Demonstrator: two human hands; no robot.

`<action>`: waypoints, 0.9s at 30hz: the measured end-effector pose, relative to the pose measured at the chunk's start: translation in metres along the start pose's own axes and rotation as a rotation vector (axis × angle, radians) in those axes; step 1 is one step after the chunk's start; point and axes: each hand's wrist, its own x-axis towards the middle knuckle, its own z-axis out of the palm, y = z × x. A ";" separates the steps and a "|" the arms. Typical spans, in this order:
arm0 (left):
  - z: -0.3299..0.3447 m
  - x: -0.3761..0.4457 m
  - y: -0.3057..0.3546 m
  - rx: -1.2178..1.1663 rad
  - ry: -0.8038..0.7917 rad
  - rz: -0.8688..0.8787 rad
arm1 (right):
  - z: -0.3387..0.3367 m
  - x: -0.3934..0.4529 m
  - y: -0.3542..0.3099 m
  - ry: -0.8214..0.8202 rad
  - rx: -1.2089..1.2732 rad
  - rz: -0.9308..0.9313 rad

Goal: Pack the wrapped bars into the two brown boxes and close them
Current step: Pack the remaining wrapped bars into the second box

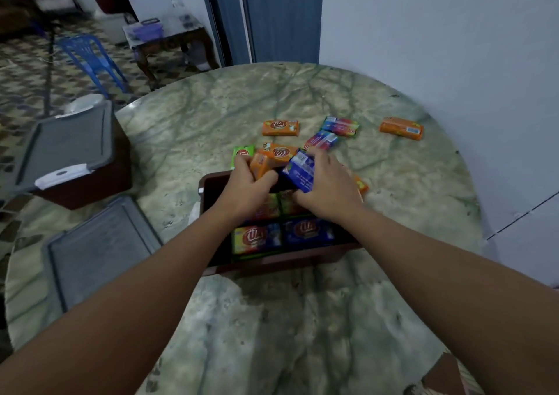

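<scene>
An open brown box [272,260] stands in the middle of the round marble table [302,319], with wrapped bars [257,238] packed in its near rows. My left hand [248,187] grips an orange bar [260,164] over the box's far end. My right hand [328,182] grips a blue bar [301,170] beside it. Loose bars lie beyond: an orange one [280,127], a multicoloured one [340,126], another orange one [401,128] at the right, a green one [243,153]. A second brown box [90,182] with a grey lid on it sits at the left.
A loose grey lid [99,249] lies on the table's left edge. A white wall [453,46] runs close along the right. A blue plastic chair [90,58], a low table and a person stand in the room behind.
</scene>
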 end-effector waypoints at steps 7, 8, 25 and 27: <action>-0.017 -0.009 -0.051 0.575 -0.257 0.082 | -0.001 -0.009 0.004 -0.365 -0.430 -0.290; -0.016 -0.010 -0.054 0.654 -0.274 0.128 | 0.001 -0.009 0.004 -0.417 -0.466 -0.315; -0.005 -0.022 -0.073 0.814 -0.250 0.353 | 0.012 -0.014 0.012 -0.485 -0.487 -0.403; -0.004 -0.022 -0.072 0.811 -0.267 0.359 | 0.011 -0.015 0.011 -0.483 -0.472 -0.403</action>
